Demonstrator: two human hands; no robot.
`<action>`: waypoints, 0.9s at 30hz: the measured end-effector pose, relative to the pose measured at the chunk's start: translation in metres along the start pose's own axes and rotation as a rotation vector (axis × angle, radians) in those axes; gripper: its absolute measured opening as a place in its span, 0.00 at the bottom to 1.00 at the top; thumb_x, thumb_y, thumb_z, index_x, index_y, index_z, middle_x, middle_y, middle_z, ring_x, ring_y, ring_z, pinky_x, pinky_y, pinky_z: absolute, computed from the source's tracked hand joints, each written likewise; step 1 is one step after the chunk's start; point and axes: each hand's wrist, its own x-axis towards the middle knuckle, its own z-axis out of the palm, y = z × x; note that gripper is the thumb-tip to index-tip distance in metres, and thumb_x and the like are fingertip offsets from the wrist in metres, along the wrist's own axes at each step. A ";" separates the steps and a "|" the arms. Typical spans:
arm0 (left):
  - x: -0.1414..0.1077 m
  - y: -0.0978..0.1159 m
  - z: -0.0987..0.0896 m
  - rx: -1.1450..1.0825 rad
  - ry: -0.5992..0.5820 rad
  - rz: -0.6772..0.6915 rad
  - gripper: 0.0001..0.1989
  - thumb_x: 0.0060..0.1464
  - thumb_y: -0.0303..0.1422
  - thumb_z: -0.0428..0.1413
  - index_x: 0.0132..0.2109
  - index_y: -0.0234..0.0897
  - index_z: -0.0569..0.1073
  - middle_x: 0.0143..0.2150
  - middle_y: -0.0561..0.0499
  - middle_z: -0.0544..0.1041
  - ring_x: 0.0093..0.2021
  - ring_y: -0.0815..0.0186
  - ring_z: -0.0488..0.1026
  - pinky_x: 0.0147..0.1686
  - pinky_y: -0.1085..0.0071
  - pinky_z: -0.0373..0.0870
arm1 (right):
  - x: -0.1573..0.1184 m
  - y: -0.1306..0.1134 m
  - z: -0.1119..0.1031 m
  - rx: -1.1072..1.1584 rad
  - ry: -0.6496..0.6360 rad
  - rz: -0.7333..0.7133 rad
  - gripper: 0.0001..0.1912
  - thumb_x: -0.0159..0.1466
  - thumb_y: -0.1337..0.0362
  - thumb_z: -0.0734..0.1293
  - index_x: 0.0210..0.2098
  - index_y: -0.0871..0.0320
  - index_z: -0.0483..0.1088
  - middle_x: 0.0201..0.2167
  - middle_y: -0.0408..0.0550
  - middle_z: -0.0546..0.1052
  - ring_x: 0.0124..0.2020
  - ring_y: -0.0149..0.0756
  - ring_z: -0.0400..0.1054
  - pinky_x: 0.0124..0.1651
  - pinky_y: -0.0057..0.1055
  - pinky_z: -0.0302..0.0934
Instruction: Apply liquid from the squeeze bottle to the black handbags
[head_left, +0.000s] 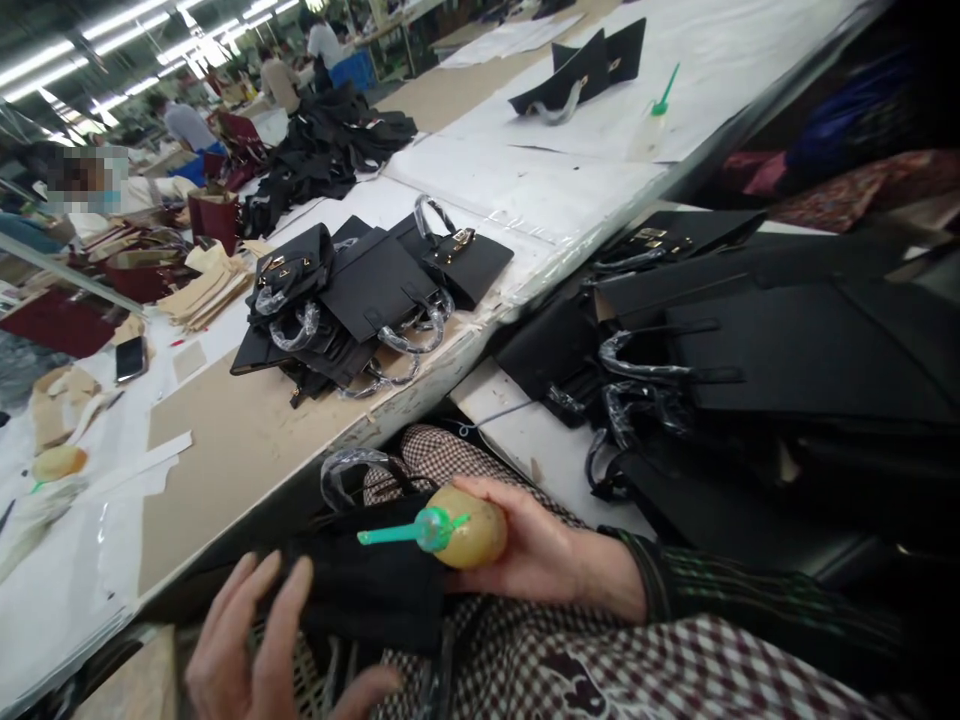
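Yellowish squeeze bottle (476,530) first, since that's what the right hand (525,545) has its fingers curled around, gripping it over the lap with the green nozzle (390,534) pointing off to the left. The left hand (244,640) is down low, fingers spread and a bit bent, nothing visible in its grasp. Those fingertips overlap the black bag (375,595) lying across the lap between the two hands, but honestly can't tell if they're touching it. There's a plastic-wrapped handle (352,470) poking up just behind. Under it all is brown-and-white checked clothing (645,660).

Moving out, a pile of black bags (382,280) sits on the table (517,190) near the edge, with a phone (131,358) and another yellowish bottle (60,462) off to the left. On the right side there's a bigger black stack (810,350). Way back, beyond some maroon bags (214,215), a few people (324,42) are around the tables.
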 end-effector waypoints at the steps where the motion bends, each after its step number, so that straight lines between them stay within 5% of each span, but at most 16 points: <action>1: 0.007 -0.001 0.003 0.005 -0.067 0.158 0.56 0.51 0.49 0.70 0.77 0.44 0.49 0.76 0.37 0.53 0.75 0.42 0.51 0.75 0.48 0.44 | 0.001 0.000 0.000 -0.011 -0.014 0.013 0.20 0.63 0.50 0.74 0.44 0.61 0.77 0.42 0.51 0.82 0.45 0.41 0.75 0.54 0.43 0.68; 4: 0.032 -0.005 0.020 -0.003 -0.278 0.341 0.43 0.58 0.40 0.64 0.74 0.41 0.54 0.74 0.38 0.62 0.72 0.47 0.60 0.70 0.50 0.55 | 0.003 -0.001 0.003 -0.057 -0.029 0.028 0.21 0.62 0.51 0.75 0.44 0.62 0.77 0.41 0.50 0.82 0.44 0.40 0.75 0.52 0.40 0.69; 6: 0.051 -0.007 0.033 -0.080 -0.427 0.229 0.34 0.60 0.33 0.61 0.71 0.42 0.62 0.69 0.39 0.70 0.67 0.46 0.68 0.63 0.48 0.64 | 0.004 -0.002 0.005 -0.083 -0.025 0.020 0.21 0.62 0.51 0.76 0.43 0.63 0.77 0.41 0.50 0.82 0.44 0.39 0.75 0.52 0.40 0.69; 9: 0.077 -0.006 0.044 -0.356 -0.689 -0.006 0.28 0.58 0.39 0.65 0.63 0.39 0.72 0.59 0.41 0.79 0.57 0.49 0.77 0.56 0.53 0.74 | 0.004 -0.003 0.006 -0.089 -0.031 0.005 0.21 0.63 0.51 0.75 0.44 0.64 0.77 0.42 0.51 0.82 0.46 0.40 0.75 0.56 0.42 0.69; 15: 0.089 0.000 0.045 -0.798 -0.881 -0.387 0.17 0.55 0.41 0.67 0.48 0.38 0.79 0.44 0.50 0.83 0.50 0.54 0.78 0.54 0.62 0.73 | 0.000 -0.010 -0.007 -0.045 -0.118 -0.053 0.18 0.65 0.54 0.73 0.45 0.64 0.79 0.45 0.52 0.83 0.49 0.43 0.76 0.57 0.50 0.71; 20: 0.057 -0.011 0.052 -0.905 -0.715 -0.668 0.27 0.50 0.44 0.69 0.55 0.39 0.77 0.56 0.48 0.82 0.56 0.53 0.77 0.59 0.62 0.70 | -0.012 -0.019 -0.036 -0.105 -0.111 -0.106 0.26 0.70 0.48 0.66 0.52 0.67 0.77 0.51 0.62 0.81 0.53 0.53 0.76 0.54 0.51 0.72; 25: 0.038 -0.042 0.081 -0.785 -0.423 -0.644 0.10 0.41 0.32 0.63 0.36 0.40 0.79 0.37 0.50 0.80 0.40 0.56 0.76 0.40 0.66 0.74 | -0.016 -0.020 -0.055 -0.124 -0.041 -0.086 0.35 0.72 0.45 0.62 0.58 0.73 0.73 0.64 0.74 0.71 0.62 0.57 0.71 0.54 0.39 0.71; 27: 0.040 -0.058 0.091 -0.773 -0.431 -0.681 0.17 0.36 0.27 0.57 0.37 0.41 0.81 0.38 0.49 0.82 0.39 0.55 0.77 0.36 0.66 0.73 | -0.015 -0.020 -0.056 -0.119 -0.044 -0.078 0.36 0.72 0.44 0.60 0.59 0.74 0.72 0.65 0.75 0.70 0.63 0.58 0.70 0.52 0.37 0.72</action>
